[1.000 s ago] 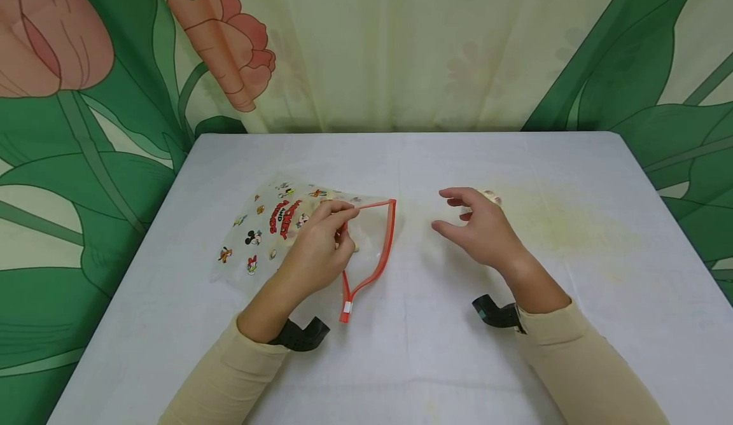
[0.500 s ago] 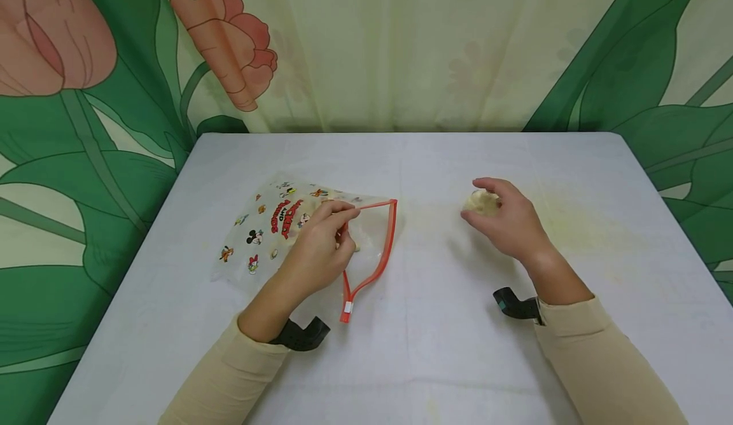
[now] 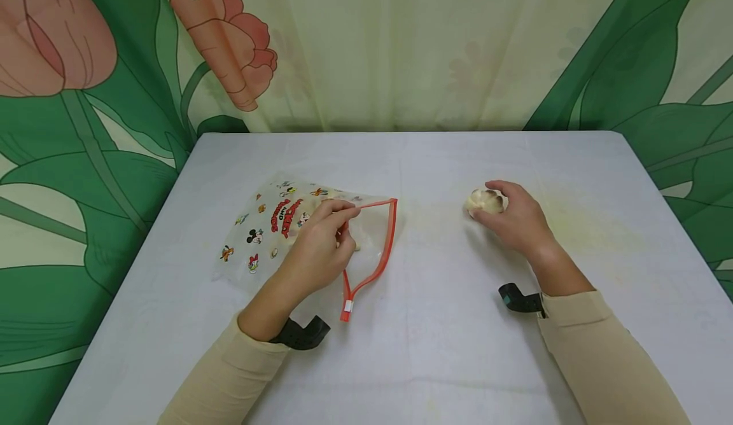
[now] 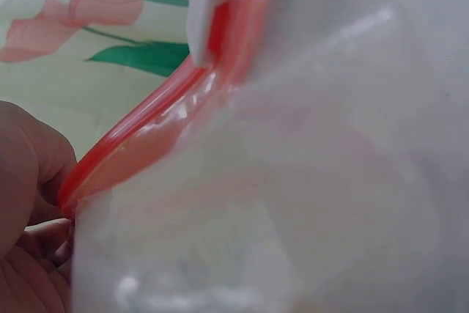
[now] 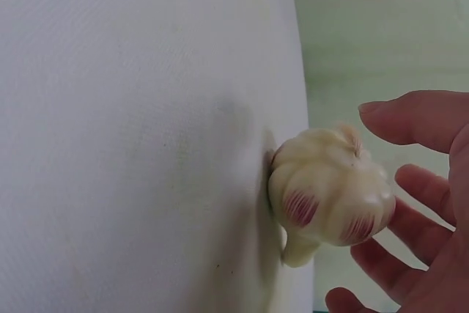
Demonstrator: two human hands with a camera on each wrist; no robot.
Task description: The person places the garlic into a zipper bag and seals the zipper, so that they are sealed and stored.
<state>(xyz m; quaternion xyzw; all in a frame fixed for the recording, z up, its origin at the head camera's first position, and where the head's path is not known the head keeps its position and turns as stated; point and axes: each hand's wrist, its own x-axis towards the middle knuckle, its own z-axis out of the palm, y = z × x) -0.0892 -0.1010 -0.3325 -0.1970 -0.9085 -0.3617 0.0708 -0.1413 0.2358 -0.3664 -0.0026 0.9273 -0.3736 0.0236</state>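
Note:
A whitish garlic bulb [image 5: 333, 188] with purple streaks sits on the white table; in the head view the bulb [image 3: 485, 201] is right of centre. My right hand [image 3: 515, 218] is close at its right side, thumb and fingers spread about it. In the right wrist view a gap shows between the thumb [image 5: 410, 116] and the bulb. My left hand [image 3: 321, 240] pinches the red-edged mouth of a clear zip bag [image 3: 263, 228] printed with cartoon figures. The bag's red edge [image 4: 139, 122] runs into those fingers in the left wrist view, its mouth parted. Something small and pale shows inside.
The bag's white slider [image 3: 348, 306] lies at the near end of the red zip. A white cloth covers the table [image 3: 435, 348], and a floral curtain [image 3: 366, 49] hangs behind its far edge.
My right hand has moved right, from left of the garlic bulb to its right side, uncovering the bulb. The left hand and the zip bag have stayed put.

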